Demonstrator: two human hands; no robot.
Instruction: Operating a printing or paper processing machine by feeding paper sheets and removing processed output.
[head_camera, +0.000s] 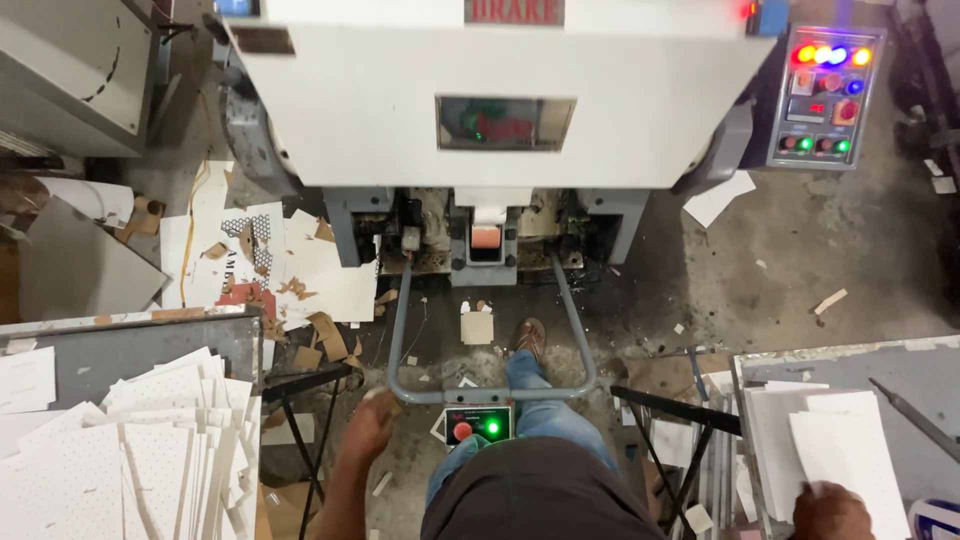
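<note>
I stand in front of a large white press machine. My left hand rests on the grey metal guard bar at its lower left corner, fingers curled on it. My right hand lies on a stack of white cards on the grey table at the right, touching the top sheet. A small box with a red button and a lit green light sits on the bar in front of me. One foot in a sandal is set forward on the floor.
A grey table at left holds a loose pile of white dotted cards. Scraps of card and paper litter the floor. A control panel with coloured lights stands at upper right. A folding stand flanks each table.
</note>
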